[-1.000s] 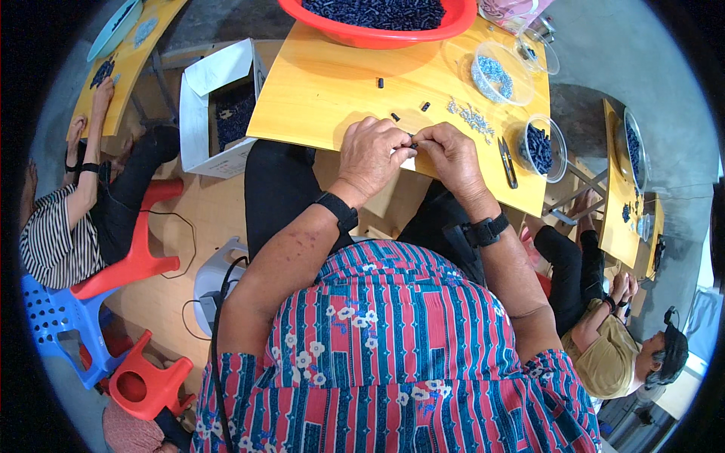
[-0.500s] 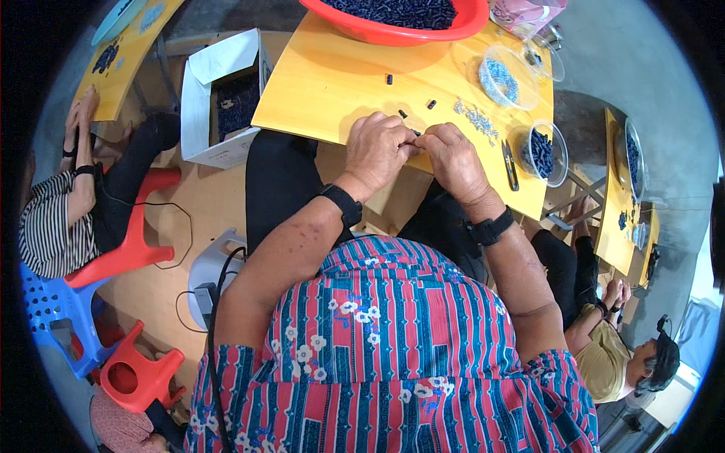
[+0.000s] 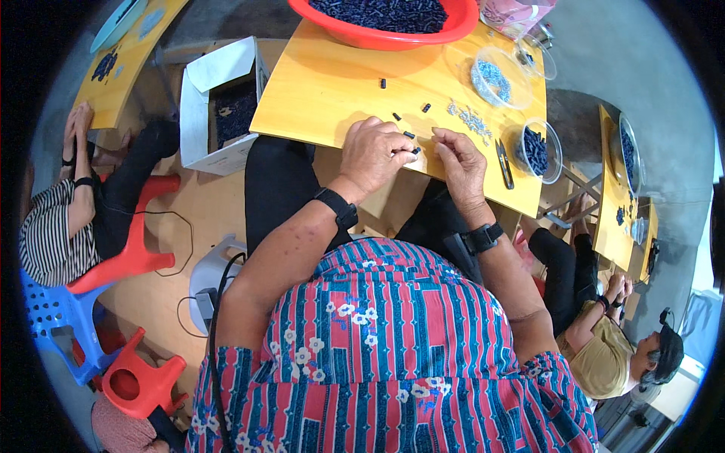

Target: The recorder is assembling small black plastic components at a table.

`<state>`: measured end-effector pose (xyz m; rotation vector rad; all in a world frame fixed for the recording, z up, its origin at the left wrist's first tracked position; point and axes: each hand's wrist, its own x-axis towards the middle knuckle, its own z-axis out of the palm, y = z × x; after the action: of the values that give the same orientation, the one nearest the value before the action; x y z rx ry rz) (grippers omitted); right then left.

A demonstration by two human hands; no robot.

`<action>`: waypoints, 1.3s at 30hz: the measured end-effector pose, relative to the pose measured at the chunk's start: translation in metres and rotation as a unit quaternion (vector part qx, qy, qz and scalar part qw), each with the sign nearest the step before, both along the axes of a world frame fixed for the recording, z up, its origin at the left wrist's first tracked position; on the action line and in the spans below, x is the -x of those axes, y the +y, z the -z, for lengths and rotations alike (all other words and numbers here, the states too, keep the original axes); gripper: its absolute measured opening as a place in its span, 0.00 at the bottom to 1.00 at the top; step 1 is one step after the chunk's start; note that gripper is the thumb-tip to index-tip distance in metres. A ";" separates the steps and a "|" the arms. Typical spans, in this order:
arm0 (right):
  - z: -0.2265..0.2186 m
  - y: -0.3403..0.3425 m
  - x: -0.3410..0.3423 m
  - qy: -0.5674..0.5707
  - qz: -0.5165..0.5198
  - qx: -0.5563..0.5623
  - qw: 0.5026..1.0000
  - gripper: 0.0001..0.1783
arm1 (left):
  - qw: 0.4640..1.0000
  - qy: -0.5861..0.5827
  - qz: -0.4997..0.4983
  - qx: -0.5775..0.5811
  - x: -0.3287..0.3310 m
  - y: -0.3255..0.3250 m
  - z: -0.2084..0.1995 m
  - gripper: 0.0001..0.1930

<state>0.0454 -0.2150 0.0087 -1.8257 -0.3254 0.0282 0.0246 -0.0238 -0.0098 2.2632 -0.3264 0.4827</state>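
My left hand point(image 3: 373, 157), at the near edge of the yellow table, pinches a small black cylindrical piece point(image 3: 415, 151) between thumb and fingertips. Another black piece point(image 3: 408, 135) lies right by its fingers. To the right of it, apart by a small gap, is my right hand point(image 3: 462, 164), its thumb and forefinger brought together; whatever they hold is too small to make out. Farther back on the tabletop lie a few loose black pieces point(image 3: 427, 108). Small clear pieces point(image 3: 472, 121) are scattered beyond my right hand, and black-handled tweezers point(image 3: 505, 164) rest beside it.
A red basin point(image 3: 393, 43) of black pieces stands at the back. Clear tubs hold pale blue pieces point(image 3: 492, 81) and dark pieces point(image 3: 535, 151) on the right. An open white carton point(image 3: 198, 124) sits left of the table. Other people sit at both sides.
My hands were together at the table edge and have parted; the right has drawn off to the right. The black piece in my left fingertips now shows.
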 end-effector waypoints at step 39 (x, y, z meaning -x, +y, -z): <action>-0.013 0.058 -0.022 -0.175 -0.240 0.200 0.934 0.49 | 1.000 0.013 -0.014 -0.010 0.024 -0.016 0.010 0.13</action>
<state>0.0670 -0.1572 0.0219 -2.1080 -1.0815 0.1176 0.0008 -0.0397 -0.0198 2.2948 -0.2884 0.4655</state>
